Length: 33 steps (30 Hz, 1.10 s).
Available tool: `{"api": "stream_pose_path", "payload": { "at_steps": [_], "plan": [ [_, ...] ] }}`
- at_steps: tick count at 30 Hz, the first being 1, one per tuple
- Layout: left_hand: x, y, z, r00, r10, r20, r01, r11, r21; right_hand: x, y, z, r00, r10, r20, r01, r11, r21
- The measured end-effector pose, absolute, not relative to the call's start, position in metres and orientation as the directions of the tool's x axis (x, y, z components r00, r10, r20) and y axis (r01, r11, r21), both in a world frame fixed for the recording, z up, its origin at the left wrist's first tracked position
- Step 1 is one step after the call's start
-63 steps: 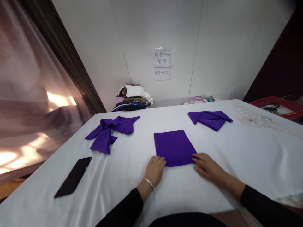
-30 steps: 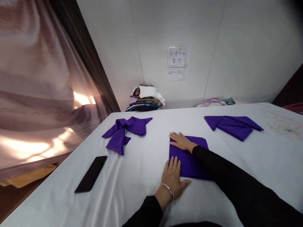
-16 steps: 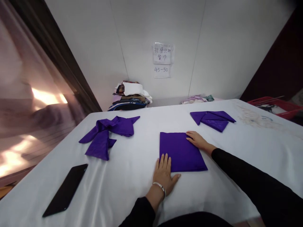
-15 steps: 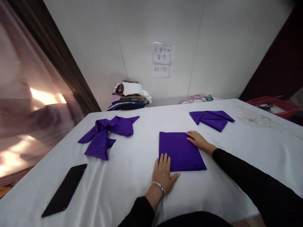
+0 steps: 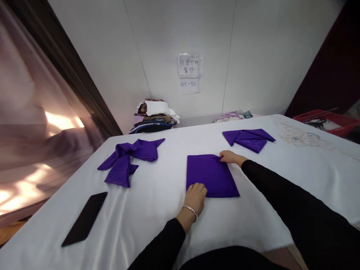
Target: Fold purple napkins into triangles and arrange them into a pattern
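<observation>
A purple cloth napkin (image 5: 210, 174), folded into a flat square, lies on the white tablecloth (image 5: 152, 221) in front of me. My left hand (image 5: 196, 197), with a silver bangle at the wrist, is closed on the napkin's near left corner. At the far right corner, my right hand (image 5: 228, 156) pinches the cloth, which puckers slightly there. Both sets of fingertips are partly hidden. To the left lies a purple cloth folded like a bow (image 5: 129, 157). Beyond my right hand is another folded purple cloth (image 5: 249, 138) with pointed ends.
A black flat slab, phone-like (image 5: 85, 218), lies at the left. Stacked clothes (image 5: 154, 117) and a small cloth pile (image 5: 230, 116) sit by the wall. A red tray (image 5: 326, 120) stands at the far right. Curtains (image 5: 36, 75) hang on the left, and handwritten paper signs (image 5: 189, 71) are on the wall.
Both hands lay flat with fingers extended on the square napkin; now their fingers have curled in and grip its opposite corners. The whole view has shifted slightly.
</observation>
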State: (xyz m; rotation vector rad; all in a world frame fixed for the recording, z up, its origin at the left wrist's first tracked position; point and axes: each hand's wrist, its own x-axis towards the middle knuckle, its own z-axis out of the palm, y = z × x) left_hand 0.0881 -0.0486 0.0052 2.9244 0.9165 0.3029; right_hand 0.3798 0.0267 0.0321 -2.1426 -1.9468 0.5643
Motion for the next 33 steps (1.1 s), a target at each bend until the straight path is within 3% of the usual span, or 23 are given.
{"api": "stream_pose_path", "payload": {
  "at_steps": [5, 8, 10, 12, 15, 19, 22, 24, 29, 33],
  "plan": [
    [0.052, 0.006, 0.028, 0.678, 0.683, 0.270, 0.688, -0.719, 0.091, 0.361, -0.023, 0.037, 0.066, 0.977, -0.205, 0.789, -0.177, -0.589],
    [0.026, 0.027, 0.027, 0.578, 0.758, 0.302, 0.759, -0.636, 0.144, 0.345, -0.058, 0.031, 0.021, 0.946, -0.322, 0.507, -0.288, -0.813],
    [0.012, 0.028, 0.019, 0.535, 0.787, 0.306, 0.770, -0.604, 0.206, 0.341, -0.076, 0.026, 0.041, 0.927, -0.372, 0.346, -0.362, -0.866],
    [0.002, 0.020, 0.010, 0.488, 0.811, 0.323, 0.764, -0.576, 0.291, 0.344, -0.086, 0.022, 0.133, 0.930, -0.343, 0.390, -0.368, -0.844],
    [-0.005, -0.003, 0.002, 0.419, 0.839, 0.347, 0.738, -0.538, 0.409, 0.353, -0.090, 0.018, 0.222, 0.969, -0.112, 0.669, -0.235, -0.705],
    [0.008, -0.035, 0.004, 0.459, 0.810, 0.364, 0.657, -0.585, 0.475, 0.341, -0.091, 0.018, 0.008, 0.982, 0.189, 0.838, 0.096, -0.538],
    [0.023, -0.051, 0.008, 0.584, 0.742, 0.330, 0.591, -0.667, 0.454, 0.320, -0.094, 0.013, -0.187, 0.948, 0.256, 0.815, 0.296, -0.499],
    [0.027, -0.057, 0.011, 0.639, 0.719, 0.276, 0.588, -0.687, 0.428, 0.315, -0.098, 0.008, -0.245, 0.935, 0.258, 0.802, 0.345, -0.488],
    [0.028, -0.063, 0.018, 0.621, 0.741, 0.256, 0.621, -0.664, 0.416, 0.344, -0.108, 0.001, -0.050, 0.977, 0.209, 0.785, 0.168, -0.596],
    [0.047, -0.072, 0.021, 0.685, 0.673, 0.280, 0.551, -0.730, 0.404, 0.367, -0.115, 0.004, 0.154, 0.980, 0.130, 0.731, -0.024, -0.682]
  ]
}}
